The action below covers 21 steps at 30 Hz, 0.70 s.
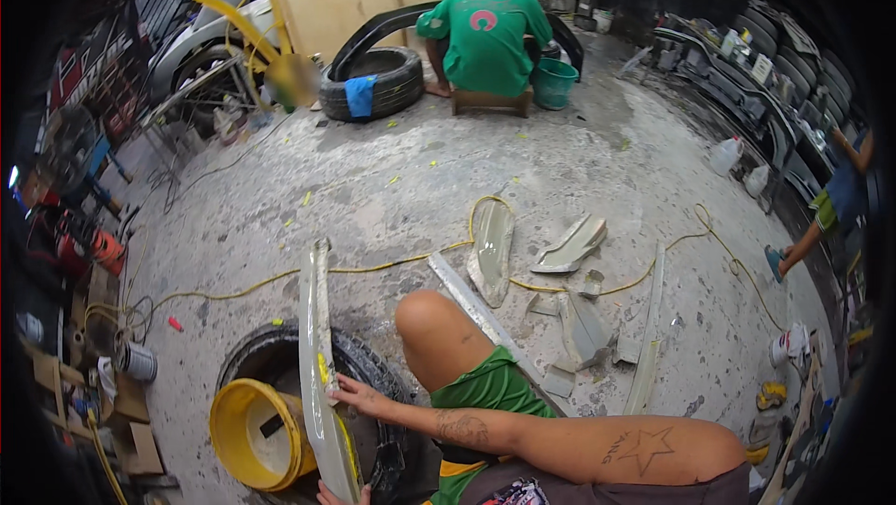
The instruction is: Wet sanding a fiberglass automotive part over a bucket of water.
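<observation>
A long, narrow grey-white car trim strip (315, 346) stands at a steep slant in front of me, with yellow-green patches along its right edge. My left hand (343, 494) grips its lower end at the bottom of the picture, partly cut off. Fingers bent together, my right hand (358, 396) presses at the strip's right edge, beside a yellow patch; whatever may lie under the fingertips is too small to make out. Behind the strip, a yellow bucket (222, 440) leans inside a black tyre (373, 356).
Several grey panel pieces (492, 253) lie on the concrete floor (401, 197), crossed by a yellow cord (392, 265). Ahead, a person in a green shirt (495, 38) sits beside a tyre (401, 94) and a green bucket (555, 85). Another person's leg (805, 242) shows at right.
</observation>
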Each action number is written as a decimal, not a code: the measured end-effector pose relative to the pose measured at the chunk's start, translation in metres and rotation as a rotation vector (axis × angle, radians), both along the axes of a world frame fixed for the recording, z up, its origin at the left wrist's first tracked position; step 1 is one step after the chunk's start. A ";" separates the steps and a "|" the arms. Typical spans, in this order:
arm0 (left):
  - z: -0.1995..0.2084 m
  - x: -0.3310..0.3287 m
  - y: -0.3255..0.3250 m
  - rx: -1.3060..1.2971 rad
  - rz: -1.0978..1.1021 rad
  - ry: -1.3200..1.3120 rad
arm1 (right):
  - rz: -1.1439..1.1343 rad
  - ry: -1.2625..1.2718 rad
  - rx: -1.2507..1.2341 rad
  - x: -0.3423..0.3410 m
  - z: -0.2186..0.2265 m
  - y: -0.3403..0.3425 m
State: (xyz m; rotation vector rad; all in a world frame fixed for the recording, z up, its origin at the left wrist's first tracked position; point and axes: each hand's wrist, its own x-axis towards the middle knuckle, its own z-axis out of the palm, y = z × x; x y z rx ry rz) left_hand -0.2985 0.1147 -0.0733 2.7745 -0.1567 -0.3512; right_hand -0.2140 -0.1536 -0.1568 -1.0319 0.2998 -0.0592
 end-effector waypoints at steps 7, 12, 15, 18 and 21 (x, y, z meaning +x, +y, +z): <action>-0.029 -0.003 -0.001 -0.032 -0.070 -0.142 | -0.036 0.096 -0.811 -0.002 -0.043 -0.021; -0.041 0.009 -0.003 -0.180 -0.110 -0.286 | 0.026 0.009 -1.198 -0.030 -0.029 -0.043; -0.032 0.014 -0.005 -0.106 -0.056 -0.188 | 0.294 0.048 -1.222 -0.047 -0.016 -0.051; -0.028 0.010 -0.003 -0.074 -0.023 -0.145 | 0.409 0.045 -1.241 -0.055 0.000 -0.047; -0.026 0.006 0.003 -0.096 0.024 -0.072 | 0.514 0.084 -1.234 -0.056 0.011 -0.041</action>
